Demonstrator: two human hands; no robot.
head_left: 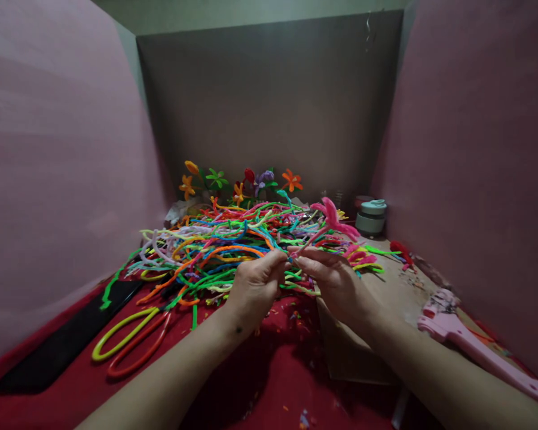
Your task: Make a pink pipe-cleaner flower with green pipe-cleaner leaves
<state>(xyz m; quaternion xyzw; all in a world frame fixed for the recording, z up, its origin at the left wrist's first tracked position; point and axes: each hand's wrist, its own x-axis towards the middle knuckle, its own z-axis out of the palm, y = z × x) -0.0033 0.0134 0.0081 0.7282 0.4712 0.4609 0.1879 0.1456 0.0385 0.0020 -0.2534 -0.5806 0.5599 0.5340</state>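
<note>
Both hands meet at the near side of a large heap of coloured pipe cleaners [224, 251]. My right hand [336, 278] is closed, its thumb and fingertips on the thin stem of a pink pipe-cleaner flower [334, 221]. The flower's fuzzy petals tilt up and to the right above the knuckles. My left hand [260, 280] is closed in a pinch at the lower end of that stem. A bit of blue pipe cleaner [289, 258] shows between the two hands; the fingers partly hide how it joins the stem.
Finished pipe-cleaner flowers [251, 179] stand behind the heap. Scissors with yellow and red handles [130, 343] and a black flat bar [67, 340] lie left. A pink glue gun [479, 346] rests right, on cardboard [394, 286]. A lidded jar [371, 218] stands behind. Side panels enclose the red-covered table.
</note>
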